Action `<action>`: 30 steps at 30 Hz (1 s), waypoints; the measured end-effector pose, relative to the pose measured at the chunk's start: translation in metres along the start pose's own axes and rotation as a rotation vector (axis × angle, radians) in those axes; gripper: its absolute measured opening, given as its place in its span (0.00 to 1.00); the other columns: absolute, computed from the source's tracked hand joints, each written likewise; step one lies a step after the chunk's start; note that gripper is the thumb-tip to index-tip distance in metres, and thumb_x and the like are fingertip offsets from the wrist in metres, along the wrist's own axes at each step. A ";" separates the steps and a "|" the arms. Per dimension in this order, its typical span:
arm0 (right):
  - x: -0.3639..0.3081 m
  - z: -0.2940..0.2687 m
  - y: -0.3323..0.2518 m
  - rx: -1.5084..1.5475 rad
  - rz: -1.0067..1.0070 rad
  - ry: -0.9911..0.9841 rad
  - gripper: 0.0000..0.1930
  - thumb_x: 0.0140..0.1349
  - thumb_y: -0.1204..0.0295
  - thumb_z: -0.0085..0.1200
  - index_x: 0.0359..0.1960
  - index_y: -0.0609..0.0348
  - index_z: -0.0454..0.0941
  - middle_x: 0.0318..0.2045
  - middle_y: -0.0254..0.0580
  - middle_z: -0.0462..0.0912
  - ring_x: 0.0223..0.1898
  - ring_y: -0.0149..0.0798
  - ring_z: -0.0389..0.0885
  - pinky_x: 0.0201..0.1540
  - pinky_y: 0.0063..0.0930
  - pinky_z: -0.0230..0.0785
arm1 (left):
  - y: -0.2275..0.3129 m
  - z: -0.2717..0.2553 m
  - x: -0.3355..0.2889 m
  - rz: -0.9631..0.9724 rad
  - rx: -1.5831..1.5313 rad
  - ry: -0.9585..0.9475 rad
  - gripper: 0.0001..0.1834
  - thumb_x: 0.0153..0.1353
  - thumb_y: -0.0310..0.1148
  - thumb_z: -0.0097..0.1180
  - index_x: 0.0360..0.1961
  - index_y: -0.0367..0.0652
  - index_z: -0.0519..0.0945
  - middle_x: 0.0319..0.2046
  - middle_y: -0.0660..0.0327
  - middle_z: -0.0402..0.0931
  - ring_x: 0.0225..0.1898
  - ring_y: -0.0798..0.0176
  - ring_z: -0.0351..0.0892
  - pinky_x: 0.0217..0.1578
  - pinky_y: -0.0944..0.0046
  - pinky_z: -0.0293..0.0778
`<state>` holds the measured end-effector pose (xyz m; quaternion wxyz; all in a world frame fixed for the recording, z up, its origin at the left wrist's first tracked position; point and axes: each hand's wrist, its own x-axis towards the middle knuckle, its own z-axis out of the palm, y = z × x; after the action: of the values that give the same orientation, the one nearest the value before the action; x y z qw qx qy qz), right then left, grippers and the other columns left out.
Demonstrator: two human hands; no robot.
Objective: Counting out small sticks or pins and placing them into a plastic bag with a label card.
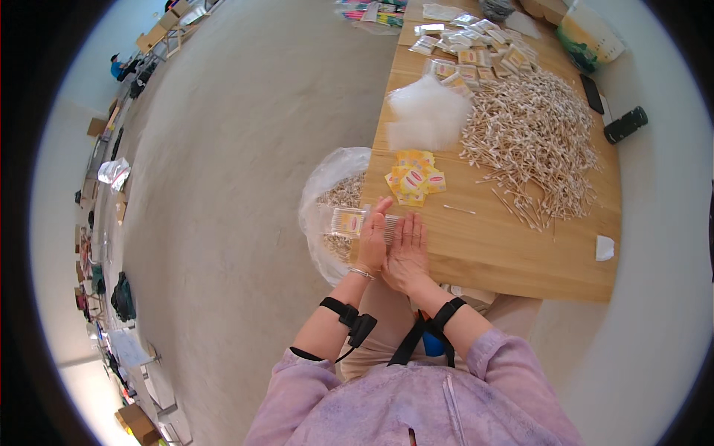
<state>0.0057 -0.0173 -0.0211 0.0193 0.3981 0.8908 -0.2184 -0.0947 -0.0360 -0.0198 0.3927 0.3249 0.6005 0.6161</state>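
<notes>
A small clear packet (346, 222) with a yellow label, cotton swabs showing inside it, sticks out past the left edge of the table. My left hand (371, 241) is around it at that edge, fingers pointing away from me, partly hiding it. A row of cotton swabs (392, 227) lies between my two hands. Against its right end rests my right hand (407, 253), fingers straight and laid flat on the wood. Just beyond my hands is a small heap of yellow-and-white label cards (415, 178). One loose swab (460, 209) lies to their right.
A large pile of swabs (532, 141) covers the table's right side. Clear empty bags (428, 111) and filled packets (476, 56) lie farther back. A big plastic sack of swabs (316, 193) stands below the left edge. A black cylinder (626, 125) is by the wall.
</notes>
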 end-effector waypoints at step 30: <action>0.020 0.019 -0.035 0.030 -0.063 0.166 0.49 0.56 0.50 0.49 0.66 0.75 0.39 0.68 0.65 0.36 0.71 0.58 0.29 0.70 0.47 0.22 | -0.047 -0.107 0.028 -0.263 -0.358 0.034 0.22 0.70 0.39 0.42 0.57 0.34 0.68 0.52 0.53 0.73 0.54 0.62 0.72 0.55 0.64 0.70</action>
<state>-0.0356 -0.0319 -0.0291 -0.0675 0.3867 0.8981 -0.1982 -0.1969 -0.0649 -0.0762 0.5107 0.1584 0.5255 0.6618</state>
